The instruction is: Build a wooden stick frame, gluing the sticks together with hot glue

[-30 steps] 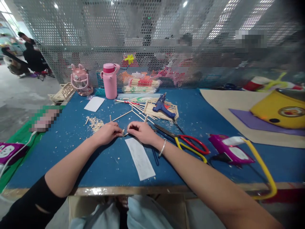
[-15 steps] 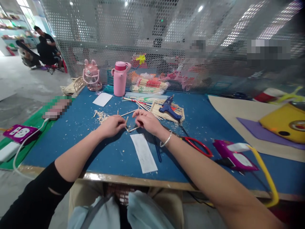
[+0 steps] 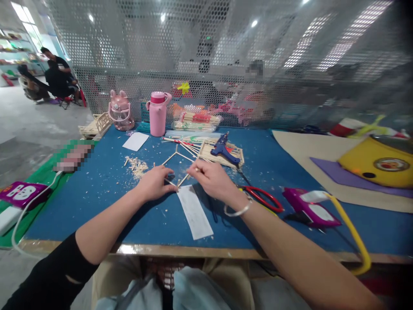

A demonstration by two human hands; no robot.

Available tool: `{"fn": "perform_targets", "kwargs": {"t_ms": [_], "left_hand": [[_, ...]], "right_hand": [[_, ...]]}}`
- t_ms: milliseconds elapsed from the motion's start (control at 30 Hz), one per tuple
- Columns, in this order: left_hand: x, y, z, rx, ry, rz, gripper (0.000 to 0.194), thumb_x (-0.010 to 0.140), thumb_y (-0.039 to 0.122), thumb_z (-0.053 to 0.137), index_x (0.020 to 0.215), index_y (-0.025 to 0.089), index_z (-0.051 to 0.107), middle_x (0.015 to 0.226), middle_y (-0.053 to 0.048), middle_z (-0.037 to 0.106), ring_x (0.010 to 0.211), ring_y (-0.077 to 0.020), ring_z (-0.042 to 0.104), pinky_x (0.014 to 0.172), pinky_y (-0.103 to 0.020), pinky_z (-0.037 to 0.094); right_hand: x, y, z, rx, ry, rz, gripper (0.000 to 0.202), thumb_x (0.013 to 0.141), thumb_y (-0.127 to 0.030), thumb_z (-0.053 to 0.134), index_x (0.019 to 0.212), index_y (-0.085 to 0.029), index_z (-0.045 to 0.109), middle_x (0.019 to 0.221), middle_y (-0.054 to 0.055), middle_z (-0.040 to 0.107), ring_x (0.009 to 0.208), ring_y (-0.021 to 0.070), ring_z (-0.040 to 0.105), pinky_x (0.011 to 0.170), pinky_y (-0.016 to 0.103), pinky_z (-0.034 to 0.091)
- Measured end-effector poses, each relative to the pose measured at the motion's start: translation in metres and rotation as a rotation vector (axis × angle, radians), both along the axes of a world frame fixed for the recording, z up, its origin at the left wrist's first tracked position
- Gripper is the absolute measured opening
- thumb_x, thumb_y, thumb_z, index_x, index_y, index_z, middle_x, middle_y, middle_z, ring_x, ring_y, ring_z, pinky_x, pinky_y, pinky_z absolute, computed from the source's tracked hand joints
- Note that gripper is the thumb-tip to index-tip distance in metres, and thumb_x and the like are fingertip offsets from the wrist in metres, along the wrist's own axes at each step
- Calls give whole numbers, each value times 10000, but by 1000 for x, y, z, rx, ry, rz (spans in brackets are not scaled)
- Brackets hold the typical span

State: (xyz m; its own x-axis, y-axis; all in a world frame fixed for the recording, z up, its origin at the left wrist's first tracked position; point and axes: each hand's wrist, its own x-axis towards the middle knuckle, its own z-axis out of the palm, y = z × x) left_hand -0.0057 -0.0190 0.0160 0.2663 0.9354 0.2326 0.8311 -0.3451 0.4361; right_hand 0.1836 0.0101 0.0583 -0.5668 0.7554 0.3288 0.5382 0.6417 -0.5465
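Note:
A small frame of thin wooden sticks [image 3: 183, 179] lies on the blue tabletop between my hands, its far corner carrying a short upright post. My left hand [image 3: 156, 183] closes on its left side, thumb at the near corner. At the right corner, the fingers of my right hand [image 3: 211, 178] are pinched on the frame, partly hiding it. The near corner meets the top edge of a white paper strip [image 3: 195, 213]. Behind my right hand, a blue glue gun [image 3: 222, 150] rests on a flat wooden stick piece [image 3: 206, 150].
Wood scraps [image 3: 137, 167] lie left of the frame. Loose sticks [image 3: 189, 147], a pink bottle [image 3: 158, 114] and a clear pink bottle [image 3: 121, 114] stand or lie behind. Red-handled pliers [image 3: 264, 198] and a purple power strip [image 3: 311, 209] are on the right.
My right hand has shifted right and nearer, its fingers now more curled. My left thumb has come to the frame's near corner. The view has tilted slightly.

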Motion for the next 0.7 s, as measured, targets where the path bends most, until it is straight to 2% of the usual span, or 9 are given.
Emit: {"fn": "perform_targets", "kwargs": {"t_ms": [100, 233, 367, 433, 500, 567, 633, 700], "left_hand": [[4, 1, -8, -5, 56, -32, 304, 736, 414, 610, 929, 186, 664, 892, -68, 590, 840, -197, 562, 766, -305, 436], [5, 7, -10, 8, 42, -12, 188, 810, 293, 525, 825, 196, 686, 846, -55, 600, 793, -175, 561, 735, -288, 435], [-5, 7, -2, -17, 1, -22, 200, 833, 221, 466, 800, 167, 656, 847, -55, 615, 785, -158, 565, 735, -277, 439], [-7, 4, 1, -39, 2, -66, 181, 813, 202, 478, 874, 172, 645, 899, -54, 616, 829, -157, 569, 765, -275, 441], [-4, 1, 2, -55, 33, -89, 254, 782, 237, 521, 1011, 186, 617, 986, -60, 596, 880, -169, 568, 797, -288, 441], [3, -2, 1, -49, 74, -57, 346, 757, 341, 565, 1067, 193, 601, 1009, -73, 574, 893, -196, 565, 796, -314, 445], [10, -3, -2, -31, 90, -11, 331, 759, 424, 557, 977, 189, 641, 942, -75, 573, 864, -211, 564, 768, -328, 449], [15, -2, -3, -20, 76, 22, 271, 782, 413, 532, 847, 185, 663, 865, -69, 573, 827, -207, 562, 741, -323, 448]], "right_hand": [[27, -17, -12, -117, -217, 118, 239, 825, -293, 485, 658, -155, 584, 558, -15, 536, 519, 89, 432, 521, 208, 269], [42, -26, -29, -188, -240, 98, 240, 849, -284, 449, 693, -157, 581, 641, 11, 597, 569, 101, 484, 545, 209, 294], [42, -20, -30, -186, -262, 112, 225, 855, -267, 442, 707, -165, 579, 660, 15, 608, 585, 109, 503, 552, 214, 298], [41, -18, -28, -165, -318, 117, 211, 855, -260, 447, 717, -172, 581, 669, 18, 612, 592, 113, 512, 552, 217, 292], [41, -18, -27, -134, -374, 104, 208, 859, -262, 445, 724, -177, 578, 669, 20, 611, 600, 119, 520, 557, 219, 289], [41, -17, -27, -106, -409, 91, 207, 864, -267, 438, 733, -180, 572, 677, 24, 612, 610, 123, 526, 563, 220, 289], [41, -17, -28, -88, -425, 79, 217, 872, -275, 426, 735, -180, 564, 696, 29, 620, 626, 129, 535, 569, 222, 292], [43, -14, -29, -70, -440, 33, 225, 876, -280, 416, 735, -178, 559, 715, 40, 628, 646, 140, 547, 574, 228, 295]]}}
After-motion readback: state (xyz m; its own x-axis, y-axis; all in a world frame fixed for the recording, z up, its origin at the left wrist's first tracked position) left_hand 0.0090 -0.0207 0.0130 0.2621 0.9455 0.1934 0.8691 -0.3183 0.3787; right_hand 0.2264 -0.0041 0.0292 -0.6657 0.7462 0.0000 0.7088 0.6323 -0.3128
